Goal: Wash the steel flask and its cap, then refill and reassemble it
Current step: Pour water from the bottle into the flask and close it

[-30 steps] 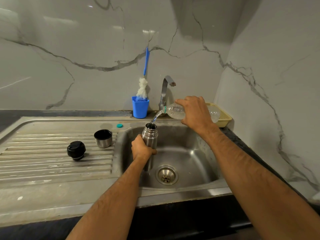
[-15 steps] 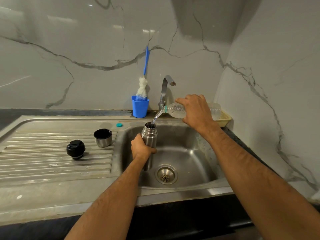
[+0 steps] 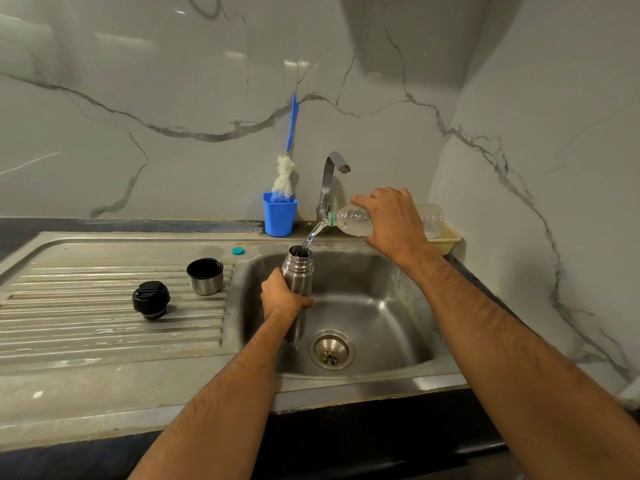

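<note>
Over sink basin (image 3: pixel 381 306), frame centre | left hand (image 3: pixel 282 299) grips upright cylindrical steel flask (image 3: pixel 298 273) | right hand (image 3: pixel 393 220) grips tilted clear plastic bottle (image 3: pixel 353 220), water entering flask mouth

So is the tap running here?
Off: nothing falls from the tap spout; the water comes from the plastic bottle.

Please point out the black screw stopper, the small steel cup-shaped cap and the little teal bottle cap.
black screw stopper (image 3: pixel 151 299), head view, on its domed top
small steel cup-shaped cap (image 3: pixel 206 284), head view, on its outer wall
little teal bottle cap (image 3: pixel 238 251), head view, on its flat top
</note>
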